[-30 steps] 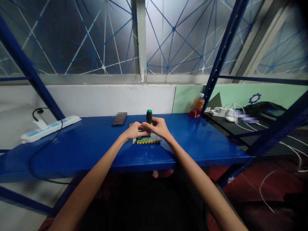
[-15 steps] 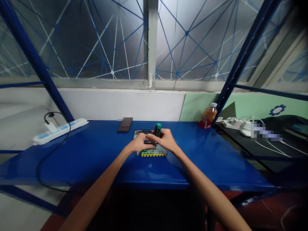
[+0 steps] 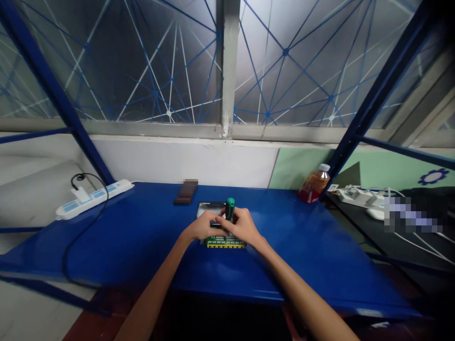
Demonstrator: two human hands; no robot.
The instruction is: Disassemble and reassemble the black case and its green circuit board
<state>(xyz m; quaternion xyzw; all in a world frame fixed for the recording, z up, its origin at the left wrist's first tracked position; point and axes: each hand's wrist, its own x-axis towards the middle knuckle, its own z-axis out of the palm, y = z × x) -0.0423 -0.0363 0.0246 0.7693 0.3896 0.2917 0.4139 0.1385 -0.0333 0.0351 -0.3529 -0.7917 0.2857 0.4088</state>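
Observation:
A screwdriver with a green and black handle stands upright, gripped by the fingers of my right hand. My left hand is closed beside it, its fingertips meeting my right thumb low on the tool. Whatever the left fingers pinch is hidden, though something dark shows between the hands. Beneath both hands lies a flat green panel with rows of small pale parts and a yellow toothed front edge. Just behind, a shallow dark-rimmed tray or case is partly covered by my hands. The screwdriver's tip is out of sight.
All this rests on a blue table. A dark, partly pixelated flat object lies at the back. To the left is a white power strip with a black cable. At the back right stands a drink bottle; white adapters lie beyond.
The whole view has shifted, so table and hands appear lower. Both hands stay together at the screwdriver, and its handle leans less. More of the green panel shows.

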